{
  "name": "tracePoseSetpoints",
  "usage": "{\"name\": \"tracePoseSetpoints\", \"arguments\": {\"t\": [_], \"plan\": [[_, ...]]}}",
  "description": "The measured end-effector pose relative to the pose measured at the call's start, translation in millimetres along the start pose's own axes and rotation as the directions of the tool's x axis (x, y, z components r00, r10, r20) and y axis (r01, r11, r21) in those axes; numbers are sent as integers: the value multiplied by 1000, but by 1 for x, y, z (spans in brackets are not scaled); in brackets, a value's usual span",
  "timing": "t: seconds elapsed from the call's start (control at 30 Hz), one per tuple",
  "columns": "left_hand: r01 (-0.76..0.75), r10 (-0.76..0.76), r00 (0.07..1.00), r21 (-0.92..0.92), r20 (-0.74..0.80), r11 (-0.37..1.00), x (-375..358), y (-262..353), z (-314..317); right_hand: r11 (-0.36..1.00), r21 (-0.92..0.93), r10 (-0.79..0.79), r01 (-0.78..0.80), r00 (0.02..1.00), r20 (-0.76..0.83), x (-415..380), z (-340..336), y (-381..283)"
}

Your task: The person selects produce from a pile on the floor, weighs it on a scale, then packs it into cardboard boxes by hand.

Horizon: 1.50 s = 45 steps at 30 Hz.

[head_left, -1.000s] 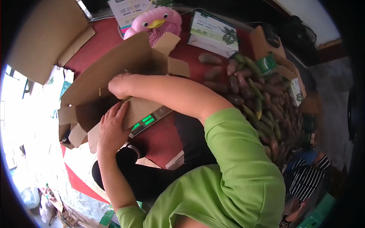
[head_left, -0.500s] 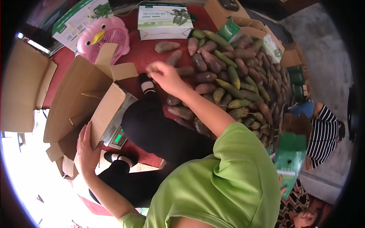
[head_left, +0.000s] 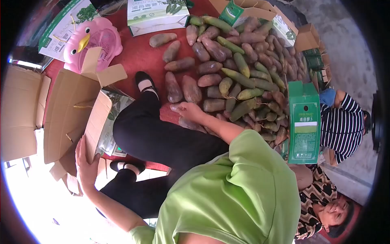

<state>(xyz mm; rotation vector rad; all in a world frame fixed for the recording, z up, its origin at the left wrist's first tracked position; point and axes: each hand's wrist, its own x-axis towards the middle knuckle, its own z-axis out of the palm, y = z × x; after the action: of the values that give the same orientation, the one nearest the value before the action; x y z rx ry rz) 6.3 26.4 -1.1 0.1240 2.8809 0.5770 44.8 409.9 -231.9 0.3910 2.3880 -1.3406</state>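
Observation:
My left hand (head_left: 86,167) is at the lower edge of an open cardboard box (head_left: 98,124), with the flap between its thumb and straight fingers. Over the red cloth, my right hand (head_left: 190,111) has its fingers bent round the end of a reddish radish (head_left: 175,107), mostly hidden by the hand. Just above it lie two thick radishes (head_left: 191,89). A large pile of green and purplish radishes (head_left: 243,77) spreads to the right. Beneath the box, a scale's green display (head_left: 119,150) partly shows.
A pink basin (head_left: 95,44) with a duck face and a white printed carton (head_left: 157,18) are at the back. A green carton (head_left: 304,122) stands at the right. Beyond it are a person in stripes (head_left: 343,126) and another person in a patterned top (head_left: 319,199).
My right hand has moved down and right, from the far cloth to the near edge of the pile. The green carton at right now stands upright and more open. The view has shifted slightly.

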Motion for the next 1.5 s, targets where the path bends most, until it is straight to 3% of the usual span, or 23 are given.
{"name": "tracePoseSetpoints", "arguments": {"t": [0.03, 0.1, 0.17, 0.23, 0.3, 0.37, 0.47, 0.57, 0.6, 0.67, 0.7, 0.73, 0.77, 0.87, 0.93, 0.97, 1.03, 1.13, 1.27, 1.37, 1.43, 1.5], "plan": [[6, -6, 1000, -8, -1, 1000, 0, 1, 0, 1000, 3, 7, -7, 1000, 1, 1, -7, 2], [-9, 9, 1000, -7, -1, 1000, 0, -1, 3, 946, -256, -234, 198, 965, -118, 2, -32, 13], [-15, 15, 1000, -4, -14, 1000, 0, -3, 3, 932, -360, -107, -35, 924, -368, -4, -58, 16], [-37, 37, 999, -6, -17, 999, 1, -5, 3, 892, -452, -259, -19, 797, -545, 3, -77, 63], [-22, 22, 1000, -7, -20, 1000, 2, -3, 1, 863, -332, 146, -381, 817, -558, -3, -97, 76], [-5, 4, 1000, -16, -28, 1000, 1, -2, 1, 809, -130, 413, -573, 712, -568, -5, -108, 92], [-1, 2, 999, 11, -37, 1000, 0, -3, 2, 872, -38, 376, -487, 719, -584, 1, -107, 153], [33, -32, 999, 23, -35, 999, 0, -4, 2, 867, -131, 284, -480, 693, -662, 2, -111, 119], [64, -63, 997, 25, -32, 998, 0, 0, 2, 921, -197, 114, -337, 715, -690, 6, -113, 133], [68, -67, 997, 23, -36, 997, 0, 2, 0, 922, -126, 186, -367, 704, -685, 9, -124, 108], [71, -70, 997, 32, -36, 997, 0, 2, -1, 956, -122, 103, -266, 696, -711, 21, -130, 128], [63, -61, 997, 33, -40, 998, -1, 0, -1, 956, 60, 248, -286, 684, -686, 25, -138, 115], [43, -40, 998, 53, -50, 998, -1, 3, -2, 978, -6, 145, -210, 694, -705, 28, -145, 121], [52, -46, 995, 57, -88, 997, -2, 2, -1, 984, 114, 175, -134, 680, -712, 33, -158, 82], [30, -25, 997, 64, -78, 997, -3, 3, -3, 987, 137, 61, 85, 588, -806, 41, -165, 70], [54, -48, 995, 65, -89, 996, -4, 4, -4, 986, 133, 48, 97, 605, -795, 43, -169, 62], [32, -28, 998, 89, -53, 996, -4, 5, -7, 925, 361, 179, 116, 704, -687, 40, -176, 16], [47, -42, 997, 88, -58, 995, -7, 7, -8, 831, 469, 25, 298, 823, -567, 23, -175, -77], [51, -43, 996, 109, -74, 993, -8, 7, -2, 791, 349, -331, 502, 831, -446, -2, -169, -206], [58, -43, 995, 163, -92, 985, -11, 11, 3, 695, 364, -508, 620, 782, -361, -21, -165, -298], [64, -28, 992, 289, -127, 955, -12, 11, 12, 613, 318, -651, 723, 690, -315, -27, -159, -348], [62, -25, 992, 298, -127, 952, -13, 17, 10, 577, 387, -718, 719, 672, -179, -31, -152, -387]]}}
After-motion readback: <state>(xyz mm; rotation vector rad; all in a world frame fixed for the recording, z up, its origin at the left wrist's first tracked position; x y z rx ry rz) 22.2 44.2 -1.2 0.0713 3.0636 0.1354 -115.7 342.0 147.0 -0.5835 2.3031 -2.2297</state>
